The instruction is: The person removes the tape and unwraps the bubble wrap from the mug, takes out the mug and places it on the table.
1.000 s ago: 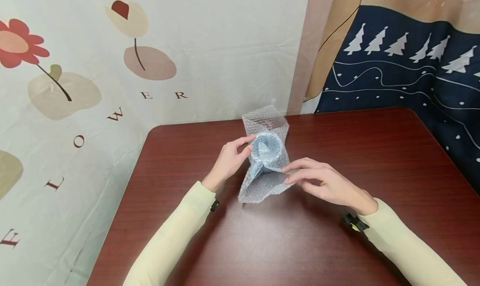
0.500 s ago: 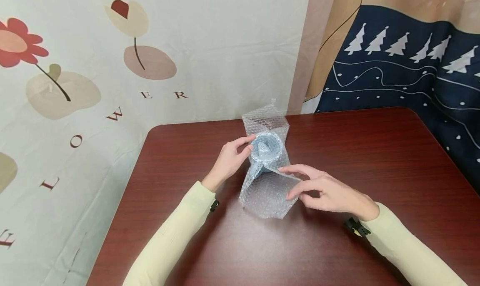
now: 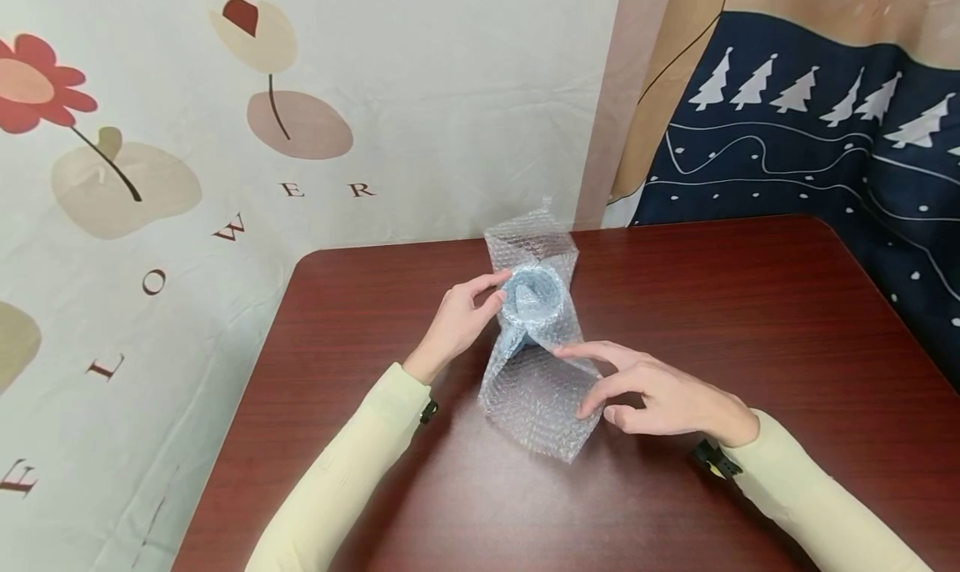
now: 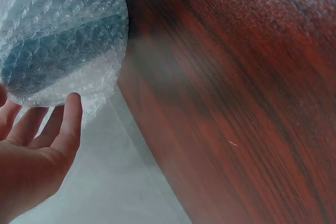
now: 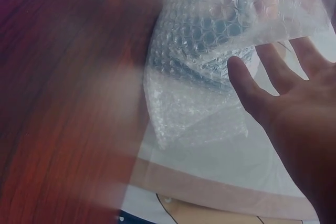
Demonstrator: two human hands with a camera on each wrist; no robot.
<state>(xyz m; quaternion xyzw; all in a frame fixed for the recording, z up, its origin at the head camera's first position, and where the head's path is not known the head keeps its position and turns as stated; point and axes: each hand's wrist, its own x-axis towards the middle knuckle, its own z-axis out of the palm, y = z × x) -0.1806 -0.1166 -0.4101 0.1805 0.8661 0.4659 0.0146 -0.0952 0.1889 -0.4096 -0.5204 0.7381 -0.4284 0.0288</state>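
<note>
A round, pale blue, cup-like thing [image 3: 532, 295] stands wrapped in clear bubble wrap [image 3: 543, 401] in the middle of the head view. Its exact kind is hidden by the wrap. My left hand [image 3: 461, 318] rests its thumb and fingertips against the left side of the wrapped thing. In the left wrist view, its fingers [image 4: 68, 124] touch the wrap's lower edge. Spread fingers of my right hand [image 3: 663, 393] touch the right edge of the near flap. The right wrist view shows some of these fingers partly behind the see-through wrap.
Everything lies on a dark red wooden table [image 3: 375, 472]. Another flap of bubble wrap [image 3: 531, 237] stretches beyond the blue thing, over the table's far edge. Behind hangs a pale cloth [image 3: 450, 97] with flower prints, and a navy cloth [image 3: 787, 155] with white trees is at the right.
The near flap of bubble wrap has unfolded toward me and lies wider and flatter. My right hand has moved slightly down, its fingers spreading. My left hand has stayed in place.
</note>
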